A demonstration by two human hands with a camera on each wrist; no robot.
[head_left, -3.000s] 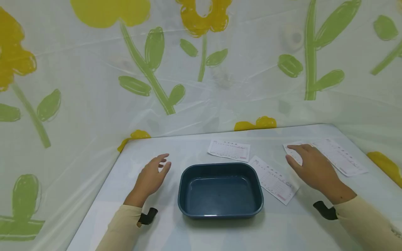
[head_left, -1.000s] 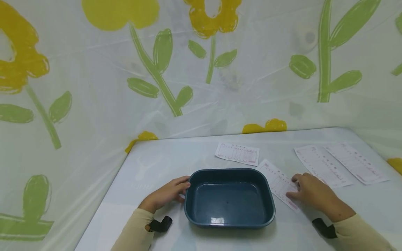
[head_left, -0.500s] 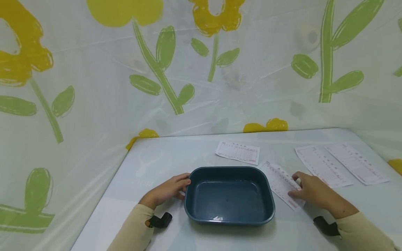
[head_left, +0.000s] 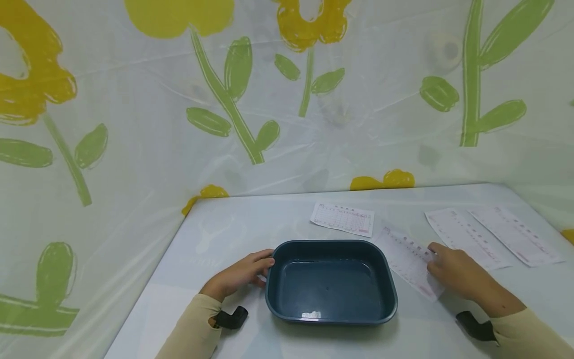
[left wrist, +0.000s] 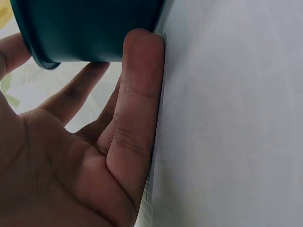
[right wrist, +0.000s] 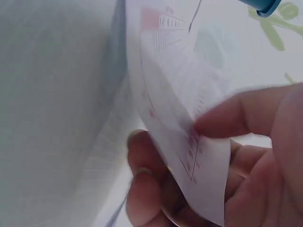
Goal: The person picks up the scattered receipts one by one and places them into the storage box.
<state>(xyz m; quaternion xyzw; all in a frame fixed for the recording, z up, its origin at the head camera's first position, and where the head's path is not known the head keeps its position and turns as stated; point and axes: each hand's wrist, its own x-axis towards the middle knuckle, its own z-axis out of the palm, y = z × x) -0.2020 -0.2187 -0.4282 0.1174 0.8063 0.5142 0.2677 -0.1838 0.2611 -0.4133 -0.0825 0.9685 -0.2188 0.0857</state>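
A dark teal plastic tub (head_left: 332, 244) stands on the white table in the head view. My left hand (head_left: 239, 275) rests its fingertips against the tub's left side; in the left wrist view, mostly straight fingers (left wrist: 135, 94) touch its wall (left wrist: 80, 33). Right of the tub, my right hand (head_left: 466, 275) pinches the right edge of a printed paper form (head_left: 405, 262), which is lifted and blurred. The right wrist view has the form (right wrist: 163, 94) bending between thumb and fingers.
Another printed form (head_left: 343, 219) lies behind the tub. Two more forms, a nearer one (head_left: 466, 237) and a farther one (head_left: 515, 234), lie side by side at the right. A flower-patterned sheet (head_left: 358, 124) hangs behind the table.
My left hand came to the tub's side from farther left. The right hand left the far-right forms, came to the form beside the tub, took its edge and raised it off the table.
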